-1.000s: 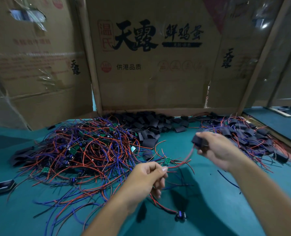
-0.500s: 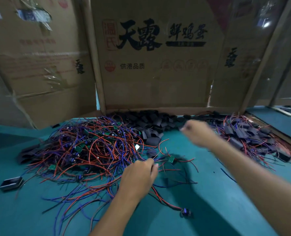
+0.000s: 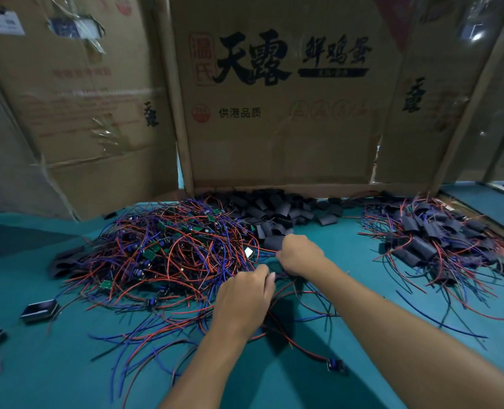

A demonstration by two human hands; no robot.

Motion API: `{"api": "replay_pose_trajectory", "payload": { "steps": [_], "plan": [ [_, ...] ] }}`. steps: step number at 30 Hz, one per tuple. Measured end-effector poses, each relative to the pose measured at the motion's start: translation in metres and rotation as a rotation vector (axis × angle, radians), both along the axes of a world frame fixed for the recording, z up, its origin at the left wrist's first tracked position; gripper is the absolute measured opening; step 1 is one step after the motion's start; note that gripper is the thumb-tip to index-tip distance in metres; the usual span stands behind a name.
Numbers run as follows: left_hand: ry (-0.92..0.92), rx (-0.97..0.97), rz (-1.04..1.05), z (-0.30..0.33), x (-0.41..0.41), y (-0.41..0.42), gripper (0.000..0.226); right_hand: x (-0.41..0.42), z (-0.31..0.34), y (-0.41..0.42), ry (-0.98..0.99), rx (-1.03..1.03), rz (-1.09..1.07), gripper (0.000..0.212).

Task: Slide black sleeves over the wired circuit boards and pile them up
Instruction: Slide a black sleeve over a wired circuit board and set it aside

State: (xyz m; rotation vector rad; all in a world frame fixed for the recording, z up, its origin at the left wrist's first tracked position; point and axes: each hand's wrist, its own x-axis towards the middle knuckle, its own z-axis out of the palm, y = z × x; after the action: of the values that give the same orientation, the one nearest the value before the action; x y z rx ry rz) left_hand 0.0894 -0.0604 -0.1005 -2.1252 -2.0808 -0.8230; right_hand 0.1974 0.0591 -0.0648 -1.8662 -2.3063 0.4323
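Head view: your left hand [image 3: 242, 302] and right hand [image 3: 299, 255] curl into the wire tangle [image 3: 168, 255] at its right edge, though what they clamp is hidden. Boards are light and snaggy; take a board's edges. Soft sleeves [image 3: 271, 211] lie just behind.

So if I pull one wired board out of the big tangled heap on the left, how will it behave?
Probably it snags: in the tangled heap red and blue wires cross everywhere, so neighbours likely drag along. The wires look thin and curl loosely on the green mat, so they should flop rather than hold shape. The small green boards seem light.
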Motion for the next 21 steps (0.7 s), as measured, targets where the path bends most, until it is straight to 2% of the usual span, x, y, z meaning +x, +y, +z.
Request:
{"api": "replay_pose_trajectory", "payload": {
  "steps": [3,6,8,10,13,15,18,21],
  "plan": [
    [-0.071,0.061,-0.018,-0.001,0.000,0.000,0.027,0.022,0.010,-0.015,0.086,0.144,-0.040,0.016],
    [-0.141,0.142,-0.113,-0.001,0.003,0.000,0.063,0.038,0.010,-0.047,0.239,0.250,0.011,0.015],
    [-0.158,0.196,-0.207,0.000,0.007,0.001,0.060,0.042,0.007,-0.066,0.386,0.216,0.118,0.016],
    [-0.179,0.231,-0.257,0.000,0.007,0.002,0.046,0.047,0.003,-0.075,0.605,0.085,0.174,0.019],
    [-0.190,0.212,-0.332,-0.002,0.006,0.000,0.037,0.061,0.000,-0.078,1.064,-0.363,0.199,0.019],
    [-0.161,0.213,-0.371,-0.001,0.006,-0.001,0.038,0.069,-0.004,-0.078,1.261,-0.597,0.199,0.020],
    [-0.176,0.245,-0.410,0.010,0.009,-0.004,0.045,0.072,-0.005,-0.077,1.433,-0.747,0.200,0.026],
    [-0.202,0.249,-0.390,0.025,0.000,-0.005,0.057,0.071,-0.005,-0.074,1.525,-0.739,0.179,0.031]
  ]
}}
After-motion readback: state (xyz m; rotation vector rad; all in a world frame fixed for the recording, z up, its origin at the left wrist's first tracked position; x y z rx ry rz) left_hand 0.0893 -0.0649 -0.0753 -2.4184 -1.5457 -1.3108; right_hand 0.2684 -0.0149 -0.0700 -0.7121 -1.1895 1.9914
